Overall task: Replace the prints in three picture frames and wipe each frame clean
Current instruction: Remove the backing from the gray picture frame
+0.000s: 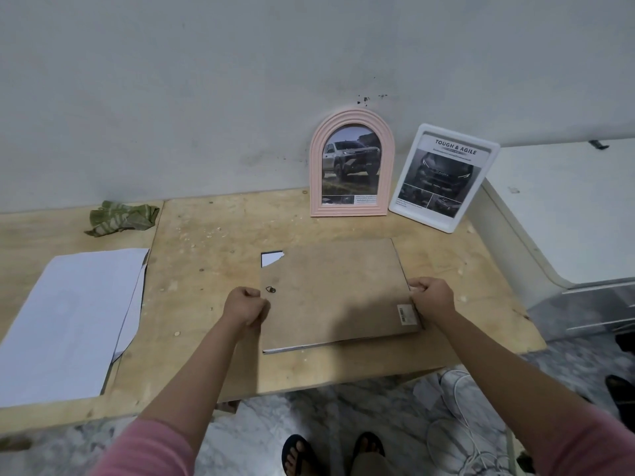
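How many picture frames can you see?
3: pink arched frame and white frame lean on the wall; third frame lies face down, gripped by both hands.

Scuffed plywood table (213,235), face-down frame (336,293), white papers (68,321), crumpled green cloth (122,218), pink arched frame (352,163), white frame (443,176)

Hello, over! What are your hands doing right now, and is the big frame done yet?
Left hand and right hand grip the face-down frame by its sides. Backing board on, one corner broken. Nothing in the way.
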`<move>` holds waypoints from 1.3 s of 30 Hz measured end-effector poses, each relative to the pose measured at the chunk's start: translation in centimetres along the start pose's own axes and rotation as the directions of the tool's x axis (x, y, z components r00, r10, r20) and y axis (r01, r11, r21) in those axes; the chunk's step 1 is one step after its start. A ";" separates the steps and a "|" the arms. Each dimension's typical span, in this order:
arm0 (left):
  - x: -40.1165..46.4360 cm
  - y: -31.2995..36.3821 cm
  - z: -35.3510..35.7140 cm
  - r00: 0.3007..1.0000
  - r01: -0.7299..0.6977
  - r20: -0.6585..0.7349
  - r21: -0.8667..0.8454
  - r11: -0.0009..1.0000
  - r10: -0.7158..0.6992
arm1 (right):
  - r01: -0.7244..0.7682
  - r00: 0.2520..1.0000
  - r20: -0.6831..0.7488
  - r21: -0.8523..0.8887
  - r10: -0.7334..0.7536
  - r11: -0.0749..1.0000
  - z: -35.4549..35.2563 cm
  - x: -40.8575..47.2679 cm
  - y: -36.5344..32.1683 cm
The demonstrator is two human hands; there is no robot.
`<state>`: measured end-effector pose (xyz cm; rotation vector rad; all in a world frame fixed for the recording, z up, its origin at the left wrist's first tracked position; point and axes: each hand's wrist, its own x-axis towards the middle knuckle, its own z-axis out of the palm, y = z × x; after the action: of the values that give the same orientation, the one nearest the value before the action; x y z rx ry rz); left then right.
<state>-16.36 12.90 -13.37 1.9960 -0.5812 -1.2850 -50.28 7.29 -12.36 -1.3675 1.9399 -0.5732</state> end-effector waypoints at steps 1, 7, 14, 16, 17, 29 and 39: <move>0.2 -0.4 0.2 0.999 -0.013 -0.031 -0.010 1.000 0.013 | -0.001 1.000 0.010 0.025 0.001 1.000 -0.1 0.0 0.2; 0.9 -1.8 -0.4 0.989 -0.054 -0.131 0.077 0.996 0.064 | -0.057 0.998 -0.008 0.075 0.058 0.996 0.4 0.1 0.9; 0.9 -2.2 -1.0 0.983 -0.050 -0.175 0.051 0.997 0.058 | 0.113 0.970 -0.221 0.031 -0.103 0.993 2.8 -1.2 -0.1; 0.6 -1.9 -1.0 0.984 -0.047 -0.170 0.047 0.998 0.055 | 0.112 0.963 -0.253 0.086 -0.087 0.990 3.1 -1.3 -0.8; 0.3 -1.7 -1.0 0.984 -0.051 -0.170 0.045 0.998 0.058 | 0.104 0.963 -0.260 0.119 -0.070 0.987 3.0 -1.3 -1.2; -1.1 0.5 2.5 0.991 -0.124 -0.066 -0.057 0.991 0.120 | -0.017 0.968 -0.246 0.141 0.052 0.990 -0.5 -0.8 -0.2; -5.1 4.7 13.3 0.969 -0.174 0.171 -0.043 0.984 0.178 | -0.041 0.896 -0.438 0.085 0.074 0.996 -13.6 2.5 2.5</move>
<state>-30.62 9.19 -10.53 1.7764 -0.8009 -1.3574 -62.51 5.42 -5.63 -1.2005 2.2793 -0.9861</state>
